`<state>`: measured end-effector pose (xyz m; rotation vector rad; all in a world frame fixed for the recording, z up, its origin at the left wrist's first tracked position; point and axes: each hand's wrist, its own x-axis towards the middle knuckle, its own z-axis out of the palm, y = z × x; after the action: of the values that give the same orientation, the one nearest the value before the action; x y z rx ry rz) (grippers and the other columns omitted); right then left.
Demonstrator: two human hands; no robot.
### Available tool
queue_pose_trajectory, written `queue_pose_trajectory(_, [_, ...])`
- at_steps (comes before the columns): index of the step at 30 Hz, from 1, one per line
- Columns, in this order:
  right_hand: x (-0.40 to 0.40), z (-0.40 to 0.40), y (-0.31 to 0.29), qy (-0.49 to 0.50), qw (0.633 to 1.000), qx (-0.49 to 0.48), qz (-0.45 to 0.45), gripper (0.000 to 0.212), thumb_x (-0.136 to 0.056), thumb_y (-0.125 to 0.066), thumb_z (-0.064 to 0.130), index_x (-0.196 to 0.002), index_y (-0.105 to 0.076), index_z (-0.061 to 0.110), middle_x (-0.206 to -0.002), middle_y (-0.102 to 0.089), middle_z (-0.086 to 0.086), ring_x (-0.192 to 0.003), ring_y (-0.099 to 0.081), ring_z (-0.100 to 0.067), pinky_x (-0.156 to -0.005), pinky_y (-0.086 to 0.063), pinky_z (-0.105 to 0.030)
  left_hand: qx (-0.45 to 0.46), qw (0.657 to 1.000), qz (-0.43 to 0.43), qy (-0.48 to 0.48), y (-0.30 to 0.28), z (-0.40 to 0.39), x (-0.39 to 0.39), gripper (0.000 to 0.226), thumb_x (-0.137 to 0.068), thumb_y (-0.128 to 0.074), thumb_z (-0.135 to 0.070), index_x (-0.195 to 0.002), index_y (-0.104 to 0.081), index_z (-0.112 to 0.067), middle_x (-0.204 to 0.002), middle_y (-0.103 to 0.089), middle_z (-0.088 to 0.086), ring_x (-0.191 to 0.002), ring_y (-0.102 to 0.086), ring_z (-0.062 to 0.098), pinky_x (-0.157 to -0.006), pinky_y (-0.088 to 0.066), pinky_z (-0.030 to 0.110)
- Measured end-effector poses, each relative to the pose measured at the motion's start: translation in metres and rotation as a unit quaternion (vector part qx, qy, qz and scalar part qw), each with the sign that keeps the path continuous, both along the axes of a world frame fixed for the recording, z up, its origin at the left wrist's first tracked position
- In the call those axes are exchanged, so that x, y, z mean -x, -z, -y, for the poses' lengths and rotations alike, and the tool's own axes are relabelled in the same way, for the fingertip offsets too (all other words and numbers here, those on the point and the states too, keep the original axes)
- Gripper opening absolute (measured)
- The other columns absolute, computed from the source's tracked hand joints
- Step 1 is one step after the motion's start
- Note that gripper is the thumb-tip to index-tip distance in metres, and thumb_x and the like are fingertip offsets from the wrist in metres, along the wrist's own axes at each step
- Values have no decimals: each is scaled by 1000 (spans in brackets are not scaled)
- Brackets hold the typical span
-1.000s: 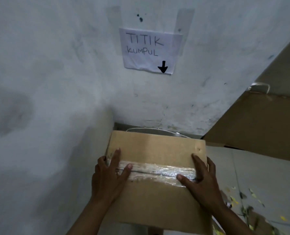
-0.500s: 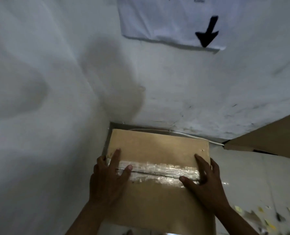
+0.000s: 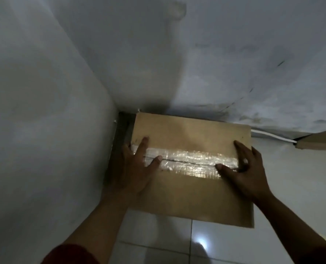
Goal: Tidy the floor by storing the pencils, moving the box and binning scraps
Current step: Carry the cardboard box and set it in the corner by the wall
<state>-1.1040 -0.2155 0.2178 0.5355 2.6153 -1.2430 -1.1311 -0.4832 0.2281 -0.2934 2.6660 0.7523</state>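
Brown cardboard box (image 3: 192, 195), seam taped shiny, sits in the wall corner (image 3: 118, 109); left hand (image 3: 133, 170) and right hand (image 3: 247, 172) grip its sides, white cable (image 3: 268, 134) alongside

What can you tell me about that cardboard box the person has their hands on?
The cardboard box is plain brown and closed, its top seam sealed with a shiny strip of clear tape. It sits flat in the corner where two white walls meet. The left hand and right hand grip its opposite sides, thumbs on the tape.
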Motion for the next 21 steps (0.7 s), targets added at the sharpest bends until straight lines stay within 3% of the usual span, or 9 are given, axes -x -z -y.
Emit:
queue_pose_trajectory(5, [8, 0, 32, -6, 1000, 12, 21, 82, -69, -79, 27, -138, -35, 30, -151, -17, -7, -137, -20, -23, -98, -25, -26, -20, 999, 33, -3, 41, 1, 3, 78, -69, -46, -62, -140, -21, -42, -151, -5, 8, -135, -20, 35, -110, -25, 45])
queue_pose_trajectory(9, [11, -1, 42, -11, 1000, 3, 23, 83, -70, -78, 28, -140, -32, 31, -152, -14, -6, -139, -17, -23, -104, -27, -33, -43, 998, 39, -8, 60, 2, 1, 83, -63, -46, -61, -140, -25, -39, -152, 0, 5, -136, -17, 35, -110, -26, 51])
queue_pose_trajectory(13, [6, -1, 44, -42, 998, -42, 34, 93, -63, -76, 53, -140, -24, 41, -155, 8, 4, -141, -11, -26, -113, -17, -50, 6, 998, 25, 53, 52, 8, -4, 89, -62, -41, -69, -142, -17, -39, -155, 11, 5, -141, -2, 33, -113, -17, 53])
queue_pose_trajectory(15, [-4, -1, 42, -66, 993, -87, 36, 97, -57, -67, 72, -136, -15, 50, -154, 17, 7, -143, -1, -25, -112, -2, -56, 67, 991, 29, 114, 45, 14, -8, 101, -53, -30, -84, -142, -9, -42, -154, 19, 4, -141, 10, 32, -111, -11, 57])
queue_pose_trajectory(18, [-26, 1, 38, -123, 980, -136, 83, 106, -46, -47, 87, -138, -8, 51, -153, 24, 7, -142, 11, -25, -110, 3, -58, 113, 963, 77, 231, 45, 26, -17, 116, -32, -14, -100, -136, 11, -53, -144, 40, -6, -132, 33, 23, -109, -5, 62])
queue_pose_trajectory(21, [-45, 4, 39, -153, 972, -144, 106, 112, -41, -40, 90, -138, -2, 48, -147, 30, 12, -141, 16, -24, -110, 6, -58, 120, 939, 107, 303, 49, 32, -29, 115, -34, -28, -95, -126, 28, -53, -139, 46, -6, -126, 42, 23, -109, -4, 65])
